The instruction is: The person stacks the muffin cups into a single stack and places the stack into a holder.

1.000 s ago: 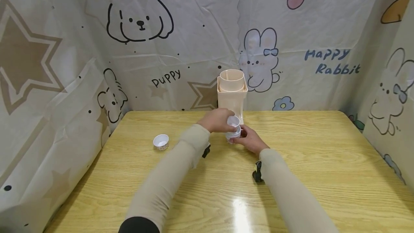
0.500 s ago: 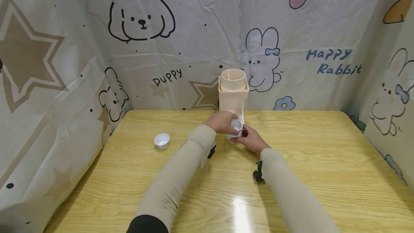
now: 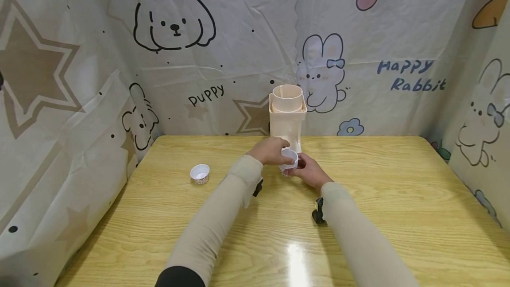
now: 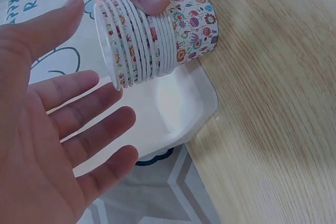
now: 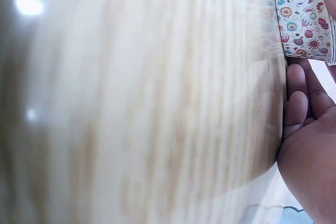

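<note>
A stack of floral-printed paper cups (image 4: 194,27) stands upright on the table, several white rims close together. My right hand (image 3: 310,172) grips its side; the thumb lies across the rims in the left wrist view, and the right wrist view shows the lowest printed cup (image 5: 305,24) beside the fingers. My left hand (image 3: 271,150) is at the top of the stack, its fingers spread and nearly straight, with the fingertips beside the top rim and nothing pinched. Farther left, a single paper cup (image 3: 200,174) sits mouth up on the table.
Just behind the stack stands a tall cream plastic holder (image 3: 285,124) with a round tube on top. The wooden table (image 3: 378,180) meets a printed cloth backdrop (image 3: 247,56) at its back and sides.
A cup that my left hand held over the stack has come down into it. The left fingers have let go and spread. My right hand keeps its grip.
</note>
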The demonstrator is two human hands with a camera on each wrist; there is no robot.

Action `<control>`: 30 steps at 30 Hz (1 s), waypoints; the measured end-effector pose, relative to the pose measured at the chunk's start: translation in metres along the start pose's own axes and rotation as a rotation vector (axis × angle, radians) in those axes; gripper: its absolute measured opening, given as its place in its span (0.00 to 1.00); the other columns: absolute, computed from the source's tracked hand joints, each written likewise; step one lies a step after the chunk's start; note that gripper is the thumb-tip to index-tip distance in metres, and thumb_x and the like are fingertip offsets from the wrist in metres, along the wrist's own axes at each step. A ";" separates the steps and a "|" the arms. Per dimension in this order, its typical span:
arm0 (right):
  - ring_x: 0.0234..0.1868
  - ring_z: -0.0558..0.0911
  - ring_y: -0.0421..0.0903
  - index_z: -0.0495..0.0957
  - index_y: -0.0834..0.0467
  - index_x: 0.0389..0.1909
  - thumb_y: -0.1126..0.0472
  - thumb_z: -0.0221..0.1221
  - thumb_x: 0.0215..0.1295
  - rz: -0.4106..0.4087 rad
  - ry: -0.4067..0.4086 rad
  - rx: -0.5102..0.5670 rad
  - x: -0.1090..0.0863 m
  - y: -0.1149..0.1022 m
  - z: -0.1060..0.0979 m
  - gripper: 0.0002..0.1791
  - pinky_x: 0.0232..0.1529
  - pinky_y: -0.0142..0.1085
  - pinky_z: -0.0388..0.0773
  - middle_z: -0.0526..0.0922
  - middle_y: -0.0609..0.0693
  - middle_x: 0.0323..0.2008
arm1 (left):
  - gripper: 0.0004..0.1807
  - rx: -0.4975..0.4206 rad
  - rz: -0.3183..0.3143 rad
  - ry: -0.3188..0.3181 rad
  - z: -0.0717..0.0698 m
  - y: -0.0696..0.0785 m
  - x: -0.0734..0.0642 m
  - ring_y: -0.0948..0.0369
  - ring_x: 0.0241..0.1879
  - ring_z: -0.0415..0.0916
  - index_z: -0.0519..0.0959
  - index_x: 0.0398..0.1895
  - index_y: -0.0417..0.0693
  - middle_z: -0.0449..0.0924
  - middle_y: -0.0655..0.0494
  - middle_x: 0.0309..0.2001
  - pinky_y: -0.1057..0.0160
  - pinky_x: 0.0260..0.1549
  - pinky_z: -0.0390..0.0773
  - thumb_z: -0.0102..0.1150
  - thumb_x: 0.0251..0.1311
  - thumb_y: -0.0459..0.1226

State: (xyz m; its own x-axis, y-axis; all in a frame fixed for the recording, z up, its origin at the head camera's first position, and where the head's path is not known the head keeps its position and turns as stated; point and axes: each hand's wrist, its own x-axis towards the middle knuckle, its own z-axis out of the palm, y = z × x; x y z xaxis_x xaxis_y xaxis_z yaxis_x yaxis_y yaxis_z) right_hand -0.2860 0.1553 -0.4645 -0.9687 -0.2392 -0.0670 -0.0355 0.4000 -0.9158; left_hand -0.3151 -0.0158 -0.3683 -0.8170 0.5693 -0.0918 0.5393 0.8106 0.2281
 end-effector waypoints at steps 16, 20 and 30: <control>0.65 0.74 0.58 0.64 0.58 0.70 0.56 0.67 0.64 0.029 0.005 -0.003 0.003 0.001 0.000 0.37 0.68 0.52 0.69 0.73 0.62 0.66 | 0.26 0.017 0.000 0.047 0.003 -0.025 -0.011 0.55 0.51 0.82 0.79 0.57 0.42 0.85 0.50 0.52 0.55 0.55 0.79 0.57 0.67 0.53; 0.65 0.73 0.60 0.63 0.59 0.71 0.56 0.67 0.63 0.031 0.011 -0.016 0.004 0.002 0.000 0.38 0.68 0.54 0.69 0.72 0.63 0.66 | 0.25 0.045 0.024 0.077 0.004 -0.039 -0.024 0.53 0.54 0.81 0.79 0.58 0.42 0.84 0.48 0.55 0.53 0.57 0.78 0.58 0.67 0.50; 0.65 0.74 0.59 0.63 0.59 0.71 0.57 0.67 0.63 0.039 0.012 -0.026 0.001 -0.001 0.000 0.38 0.68 0.54 0.69 0.73 0.63 0.66 | 0.26 0.079 0.022 0.131 0.011 -0.070 -0.070 0.48 0.63 0.75 0.76 0.62 0.41 0.79 0.46 0.62 0.50 0.64 0.73 0.59 0.67 0.47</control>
State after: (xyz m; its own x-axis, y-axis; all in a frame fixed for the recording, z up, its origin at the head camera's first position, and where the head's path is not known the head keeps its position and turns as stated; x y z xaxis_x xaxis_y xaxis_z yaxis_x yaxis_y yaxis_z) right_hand -0.2874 0.1547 -0.4638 -0.9724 -0.2120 -0.0976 -0.0036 0.4320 -0.9019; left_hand -0.2936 -0.1106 -0.3881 -0.8219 0.5683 0.0404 0.5672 0.8096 0.1512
